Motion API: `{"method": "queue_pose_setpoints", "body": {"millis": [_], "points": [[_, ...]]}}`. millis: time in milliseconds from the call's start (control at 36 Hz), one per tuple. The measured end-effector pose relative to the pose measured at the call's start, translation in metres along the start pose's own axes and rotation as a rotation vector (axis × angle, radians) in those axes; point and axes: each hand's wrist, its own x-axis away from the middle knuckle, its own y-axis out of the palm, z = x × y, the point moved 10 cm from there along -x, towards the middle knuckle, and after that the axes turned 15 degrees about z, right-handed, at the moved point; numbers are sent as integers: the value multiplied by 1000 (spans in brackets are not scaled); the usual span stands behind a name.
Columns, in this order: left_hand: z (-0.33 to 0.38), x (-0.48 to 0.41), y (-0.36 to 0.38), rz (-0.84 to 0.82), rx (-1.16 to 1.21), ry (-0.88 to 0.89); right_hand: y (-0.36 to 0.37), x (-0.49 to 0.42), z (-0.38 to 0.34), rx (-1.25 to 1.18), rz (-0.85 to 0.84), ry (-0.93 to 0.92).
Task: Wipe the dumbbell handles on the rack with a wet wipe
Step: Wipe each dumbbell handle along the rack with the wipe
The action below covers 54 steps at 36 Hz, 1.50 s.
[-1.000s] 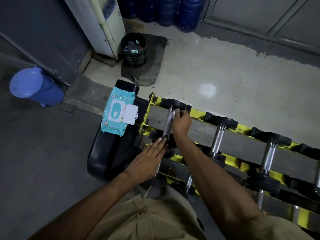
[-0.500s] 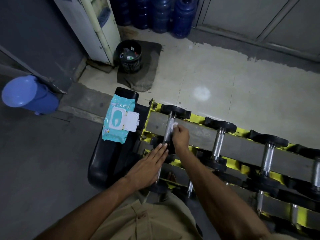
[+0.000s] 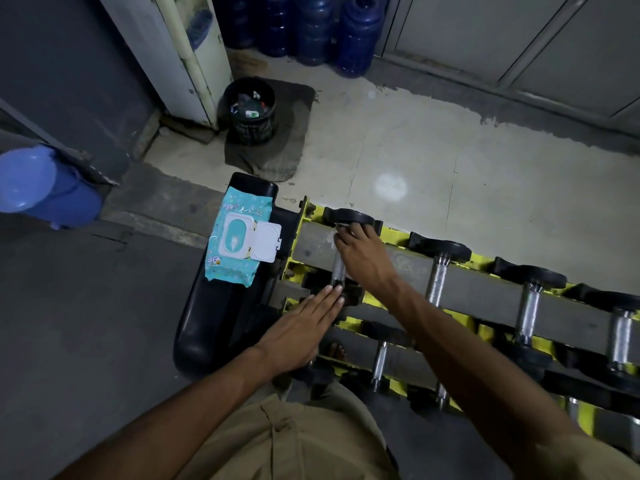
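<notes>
The yellow rack (image 3: 398, 237) holds several black dumbbells with metal handles. My right hand (image 3: 362, 252) grips the far end of the leftmost dumbbell's handle (image 3: 337, 270), with a bit of white wet wipe (image 3: 335, 233) showing at its fingertips. My left hand (image 3: 301, 332) lies flat, fingers straight, its fingertips pressing on the near black head of that same dumbbell. A teal wet wipe pack (image 3: 239, 244) with its white lid flipped open lies on a black padded bench (image 3: 207, 327) left of the rack.
More dumbbells (image 3: 438, 271) fill the rack to the right and its lower tier. A black bin (image 3: 251, 110) stands on a mat on the floor beyond. A blue bucket (image 3: 45, 187) is at far left. Blue water jugs (image 3: 311, 26) line the wall.
My right hand has slid along the handle from its middle back up to the far end with the wipe. My left hand has stayed flat on the near dumbbell head.
</notes>
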Motion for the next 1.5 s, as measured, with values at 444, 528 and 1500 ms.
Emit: {"method": "queue_pose_setpoints", "body": {"millis": [444, 528, 1500], "points": [[1, 1, -3, 24, 12, 3, -33, 7, -60, 119, -477, -689], [0, 0, -1, 27, 20, 10, -6, -10, -33, 29, -520, -480], [4, 7, -1, 7, -79, -83, 72, 80, 2, -1346, -241, 1260]]}}
